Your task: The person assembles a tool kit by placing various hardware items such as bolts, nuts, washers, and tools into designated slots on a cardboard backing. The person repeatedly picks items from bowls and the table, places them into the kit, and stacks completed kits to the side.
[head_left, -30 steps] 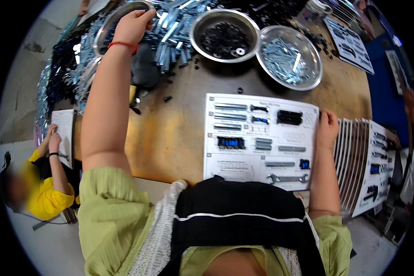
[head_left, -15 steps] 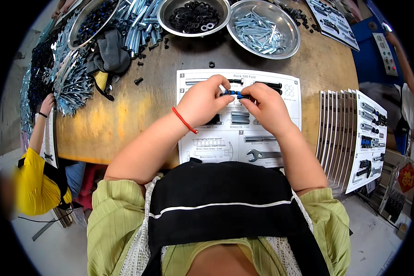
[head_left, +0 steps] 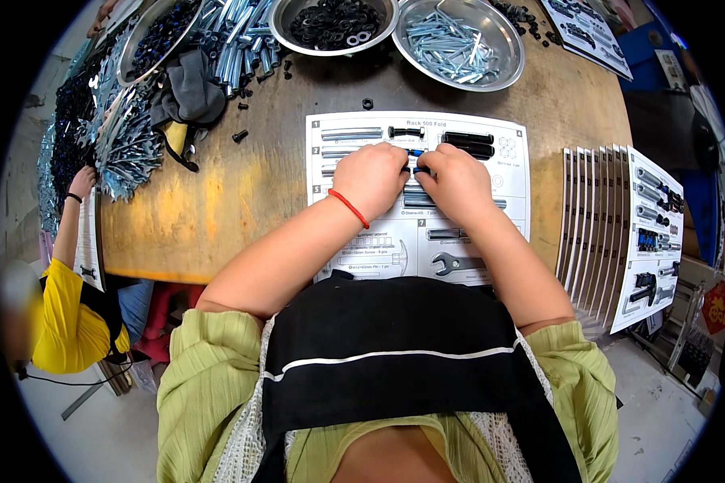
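A white parts sheet with printed outlines lies on the wooden table in front of me. Bolts, black parts and a wrench rest on it. My left hand and my right hand meet over the sheet's middle rows, fingertips pinched around small blue-and-black pieces. A red band circles my left wrist. What exactly sits between the fingers is mostly hidden.
Metal bowls hold black washers and silver bolts at the far edge. A heap of silver hardware and a grey glove lie far left. Filled sheets are stacked at right. Another person in yellow works at left.
A second ago my left hand reached into the far-left bowl and my right rested on the sheet's edge. Both hands have since come together over the sheet and stay there.
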`<state>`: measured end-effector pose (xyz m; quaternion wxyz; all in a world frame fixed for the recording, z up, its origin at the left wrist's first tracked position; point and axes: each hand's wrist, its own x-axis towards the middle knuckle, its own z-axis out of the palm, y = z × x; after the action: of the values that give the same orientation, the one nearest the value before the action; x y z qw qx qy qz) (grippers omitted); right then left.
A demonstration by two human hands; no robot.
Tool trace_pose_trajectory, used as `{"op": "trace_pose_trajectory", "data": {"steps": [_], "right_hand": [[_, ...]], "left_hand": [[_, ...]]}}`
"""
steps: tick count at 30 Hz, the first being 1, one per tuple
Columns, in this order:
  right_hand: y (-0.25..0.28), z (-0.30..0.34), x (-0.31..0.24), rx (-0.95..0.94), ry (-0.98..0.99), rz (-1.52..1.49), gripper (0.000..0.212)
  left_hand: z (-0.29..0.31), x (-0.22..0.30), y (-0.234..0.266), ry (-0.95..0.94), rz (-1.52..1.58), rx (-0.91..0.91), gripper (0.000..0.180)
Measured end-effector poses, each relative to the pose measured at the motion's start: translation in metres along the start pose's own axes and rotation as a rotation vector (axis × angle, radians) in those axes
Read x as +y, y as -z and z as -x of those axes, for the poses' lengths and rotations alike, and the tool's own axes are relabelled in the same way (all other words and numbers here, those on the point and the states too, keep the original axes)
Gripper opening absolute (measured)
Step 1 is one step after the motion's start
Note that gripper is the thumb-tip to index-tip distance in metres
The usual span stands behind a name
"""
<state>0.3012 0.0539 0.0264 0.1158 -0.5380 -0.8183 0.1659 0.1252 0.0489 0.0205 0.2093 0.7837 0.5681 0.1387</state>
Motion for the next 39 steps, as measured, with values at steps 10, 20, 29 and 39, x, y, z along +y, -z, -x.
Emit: {"op": "trace_pose_trajectory", "data": {"steps": [10, 20, 29, 39], "right_hand": [[0.001, 0.000, -0.018, -0.036, -0.044, -0.046, 0.016], [0.032, 0.005, -0.026, -0.009, -0.111, -0.188, 0.024], [0.043, 0.020, -0.024, 0.054, -0.151, -0.302, 0.020], [0.053, -0.023, -0.022, 0.065, -0.084, -0.309, 0.017]], "left_hand": [[0.015, -0.005, 0.029, -0.019, 0.130, 0.069, 0.021], [-0.022, -0.111, 0.091, 0.415, 0.748, 0.348, 0.050], [-0.103, -0.120, 0.120, 0.694, 1.583, 0.318, 0.030], [-0.113, -0.145, 0.215, 0.487, 1.522, 0.544, 0.025]]}}
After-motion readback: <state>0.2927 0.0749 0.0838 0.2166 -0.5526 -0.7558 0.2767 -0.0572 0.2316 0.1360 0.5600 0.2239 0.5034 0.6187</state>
